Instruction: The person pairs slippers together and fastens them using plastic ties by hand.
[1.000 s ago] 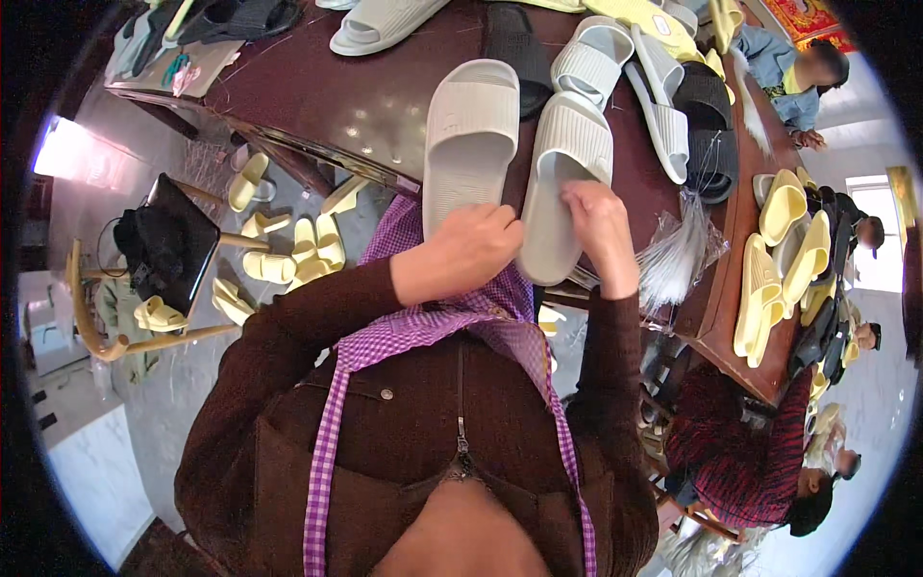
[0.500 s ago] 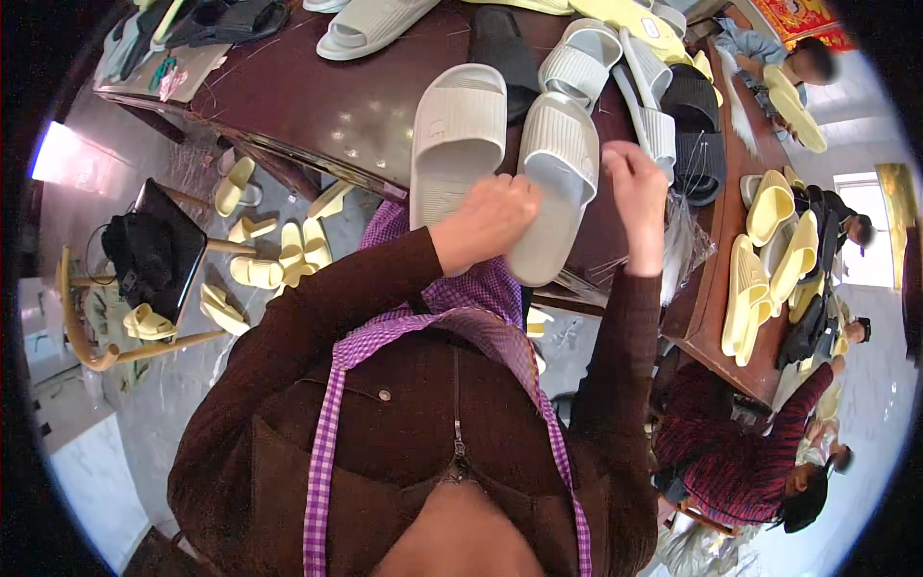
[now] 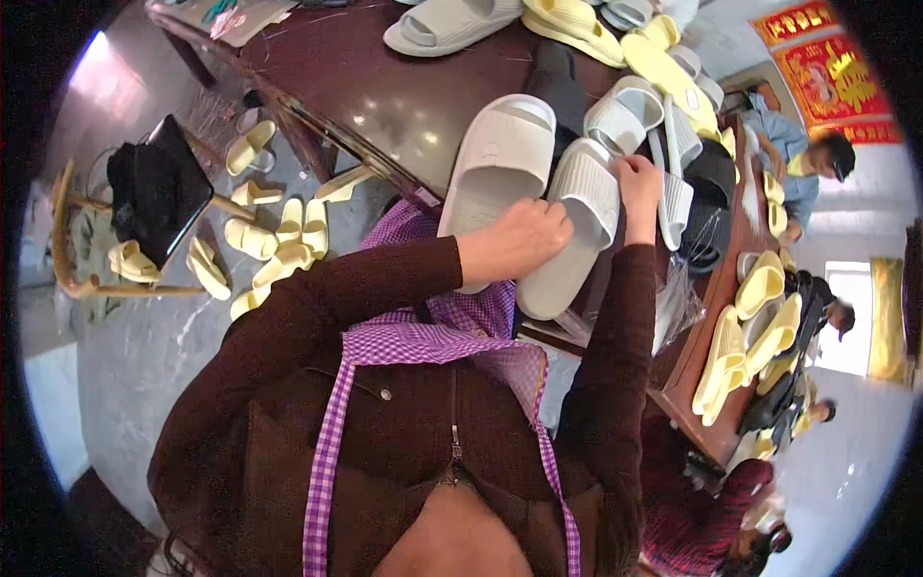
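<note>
At centre frame, a ribbed grey slipper (image 3: 586,183) lay beside its mate (image 3: 495,163) at the table (image 3: 327,77) edge. Both were probably light, pliant and grippy – best held by strap or sole rim. The left hand (image 3: 529,236) was curled above the soles; the right hand (image 3: 638,188), fingers bent, stood at the strap's outer edge. Whether either gripped anything could not be told; hand and sleeve partly hid the mate's heel.

A wide fisheye at head height looks steeply down, close over the table (image 3: 356,106).
</note>
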A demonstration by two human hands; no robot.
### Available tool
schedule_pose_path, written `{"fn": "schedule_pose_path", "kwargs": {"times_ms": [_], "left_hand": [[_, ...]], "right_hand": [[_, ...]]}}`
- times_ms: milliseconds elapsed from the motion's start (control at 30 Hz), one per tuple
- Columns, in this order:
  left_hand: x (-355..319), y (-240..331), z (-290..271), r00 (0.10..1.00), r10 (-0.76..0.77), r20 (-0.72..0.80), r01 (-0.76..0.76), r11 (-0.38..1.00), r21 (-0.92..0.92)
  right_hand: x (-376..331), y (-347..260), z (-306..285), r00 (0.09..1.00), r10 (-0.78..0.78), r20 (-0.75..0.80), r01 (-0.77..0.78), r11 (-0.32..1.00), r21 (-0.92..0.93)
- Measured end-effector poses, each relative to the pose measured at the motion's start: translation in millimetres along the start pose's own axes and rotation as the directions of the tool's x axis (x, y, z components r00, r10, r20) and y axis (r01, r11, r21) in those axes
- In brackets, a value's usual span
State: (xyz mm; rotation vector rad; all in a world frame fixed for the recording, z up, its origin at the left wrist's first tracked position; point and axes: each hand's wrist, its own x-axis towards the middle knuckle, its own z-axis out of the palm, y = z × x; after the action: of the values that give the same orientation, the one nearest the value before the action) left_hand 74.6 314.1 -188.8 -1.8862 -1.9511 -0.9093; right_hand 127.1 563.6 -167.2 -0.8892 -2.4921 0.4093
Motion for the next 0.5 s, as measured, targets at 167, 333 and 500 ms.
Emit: {"fn": "schedule_pose_path", "kwargs": {"times_ms": [167,333,500], "left_hand": [[-10,12,-21,1.000,-0.019,0.004,0.019,0.984,-0.176],[-20,15,-30,0.999,0.008,-0.051,-0.024,0.945,-0.327],[-22,4,-24,0.990,0.122,-0.065,-0.138,0.886,-0.443]], "right_hand": [[-8,-11,-19,0.997,-0.002,-0.082,0.008,0.997,0.081],[-13,6,-20,0.998,0.059,-0.005,-0.056,0.978,0.202],[-19,13,-10,0.997,0.054,0.050,-0.064,0.969,0.240]]}}
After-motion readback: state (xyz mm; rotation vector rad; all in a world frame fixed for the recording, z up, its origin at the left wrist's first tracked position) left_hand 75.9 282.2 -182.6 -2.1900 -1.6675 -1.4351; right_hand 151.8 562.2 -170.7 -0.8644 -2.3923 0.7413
